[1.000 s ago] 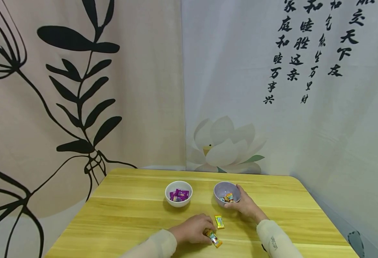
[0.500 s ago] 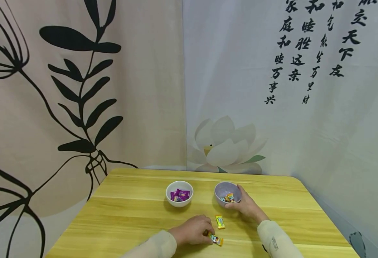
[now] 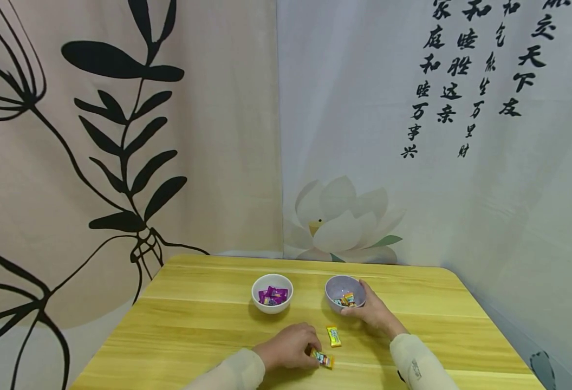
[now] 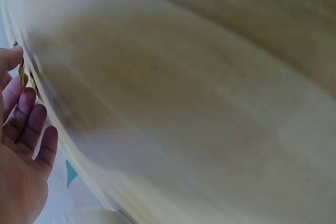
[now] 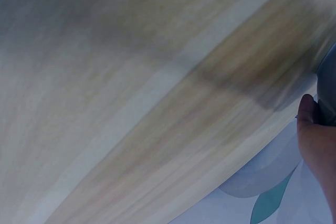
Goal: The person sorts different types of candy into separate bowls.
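Note:
In the head view, my left hand (image 3: 290, 348) pinches one end of a candy in a yellow-orange wrapper (image 3: 323, 359), low over the table. The left wrist view shows that wrapper (image 4: 22, 74) edge-on between thumb and fingertips of the hand (image 4: 23, 145). Just beyond lies a yellow wrapped candy (image 3: 333, 336). My right hand (image 3: 377, 312) grips the lavender bowl (image 3: 332, 287) by its right side, thumb at the near wall; a few wrapped candies (image 3: 348, 299) sit inside. In the right wrist view only the thumb side of the hand (image 5: 317, 145) and part of the bowl (image 5: 328, 85) show.
A white bowl (image 3: 256, 300) with several purple-wrapped candies (image 3: 273, 296) stands left of the lavender bowl. Both rest on a yellow wood-grain table (image 3: 188, 319). Behind its far edge hangs a printed cloth (image 3: 232, 135) with plants and writing.
The candy in my left hand has turned from slanting toward me to lying more sideways, and that hand has shifted slightly left. My right hand keeps its place on the lavender bowl.

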Motion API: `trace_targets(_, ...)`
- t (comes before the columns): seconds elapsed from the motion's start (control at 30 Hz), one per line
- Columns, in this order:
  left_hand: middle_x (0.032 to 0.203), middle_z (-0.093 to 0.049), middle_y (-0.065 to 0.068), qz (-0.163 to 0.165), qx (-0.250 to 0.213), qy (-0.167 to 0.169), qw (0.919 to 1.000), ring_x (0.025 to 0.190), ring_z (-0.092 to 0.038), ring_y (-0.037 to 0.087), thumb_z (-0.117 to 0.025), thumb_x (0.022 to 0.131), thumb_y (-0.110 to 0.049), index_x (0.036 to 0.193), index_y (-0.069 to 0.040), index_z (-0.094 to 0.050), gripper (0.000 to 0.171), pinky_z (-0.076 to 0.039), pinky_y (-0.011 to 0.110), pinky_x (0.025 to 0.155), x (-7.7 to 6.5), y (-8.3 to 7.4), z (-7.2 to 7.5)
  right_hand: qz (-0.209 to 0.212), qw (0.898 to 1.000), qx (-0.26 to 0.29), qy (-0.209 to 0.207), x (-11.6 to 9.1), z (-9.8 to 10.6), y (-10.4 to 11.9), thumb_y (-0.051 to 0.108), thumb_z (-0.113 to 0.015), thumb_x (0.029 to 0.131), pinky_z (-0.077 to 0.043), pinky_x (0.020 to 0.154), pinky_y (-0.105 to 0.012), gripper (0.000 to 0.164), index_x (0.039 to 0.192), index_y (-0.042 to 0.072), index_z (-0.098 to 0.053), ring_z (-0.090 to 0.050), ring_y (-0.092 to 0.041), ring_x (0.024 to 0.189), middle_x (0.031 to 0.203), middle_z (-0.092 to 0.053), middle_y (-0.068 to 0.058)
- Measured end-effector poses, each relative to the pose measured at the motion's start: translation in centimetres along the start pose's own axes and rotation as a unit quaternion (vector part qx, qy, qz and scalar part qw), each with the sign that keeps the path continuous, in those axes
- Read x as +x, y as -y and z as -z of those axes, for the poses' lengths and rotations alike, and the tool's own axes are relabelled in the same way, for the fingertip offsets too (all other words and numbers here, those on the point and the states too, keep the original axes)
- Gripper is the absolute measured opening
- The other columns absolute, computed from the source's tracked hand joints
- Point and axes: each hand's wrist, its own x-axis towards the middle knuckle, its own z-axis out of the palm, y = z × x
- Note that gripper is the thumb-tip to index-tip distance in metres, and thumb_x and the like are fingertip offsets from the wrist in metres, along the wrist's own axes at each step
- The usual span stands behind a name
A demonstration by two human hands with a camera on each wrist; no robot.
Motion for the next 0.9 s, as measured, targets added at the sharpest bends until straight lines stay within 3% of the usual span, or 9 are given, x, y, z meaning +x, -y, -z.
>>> trace_targets(0.17, 0.081, -0.055, -0.019, 0.018, -0.011, -0.017, 0.9996, 0.076, -0.044, -0.004, -0.082, 0.078, -0.033, 0.093, -0.021, -0.077, 0.02, -0.036, 0.01, 0.068, 0.1, 0.5, 0.1, 0.0, 1.0, 0.0, 0.0, 0.0, 0.0, 0.0, 0.041, -0.087, 0.075, -0.02, 0.113, -0.063, 0.12, 0.155, -0.003, -0.009, -0.022, -0.049, 0.142, 0.156, -0.023, -0.031)
trace_targets(0.4, 0.084, -0.058, -0.015, 0.066, -0.057, -0.036, 0.9955, 0.079, -0.048, -0.002, -0.08, 0.082, -0.031, 0.097, -0.016, -0.077, 0.021, -0.041, 0.013, 0.072, 0.4, 0.7, 1.0, -0.003, 1.0, 0.001, -0.001, -0.2, 0.0, 0.2, 0.04, -0.087, 0.074, -0.02, 0.113, -0.063, 0.12, 0.155, -0.003, -0.01, -0.023, -0.049, 0.142, 0.156, -0.023, -0.031)
trace_targets(0.63, 0.084, -0.06, -0.013, 0.125, -0.062, -0.069, 0.9879, 0.079, -0.049, 0.002, -0.079, 0.08, -0.032, 0.097, -0.014, -0.076, 0.024, -0.043, 0.017, 0.073, 1.1, 0.9, 2.2, 0.0, 1.0, -0.004, -0.005, -0.1, 0.0, 0.2, 0.04, -0.087, 0.074, -0.021, 0.113, -0.063, 0.119, 0.155, -0.004, -0.011, -0.023, -0.05, 0.142, 0.155, -0.024, -0.032)
trace_targets(0.9, 0.081, -0.058, -0.01, 0.156, -0.064, -0.097, 0.9809, 0.076, -0.048, 0.003, -0.081, 0.081, -0.031, 0.097, -0.013, -0.077, 0.024, -0.044, 0.02, 0.071, 2.2, 1.4, 2.8, -0.002, 1.0, -0.003, -0.005, -0.4, -0.2, 0.5, 0.04, -0.087, 0.075, -0.02, 0.112, -0.065, 0.119, 0.154, -0.006, -0.01, -0.022, -0.051, 0.141, 0.155, -0.022, -0.034)
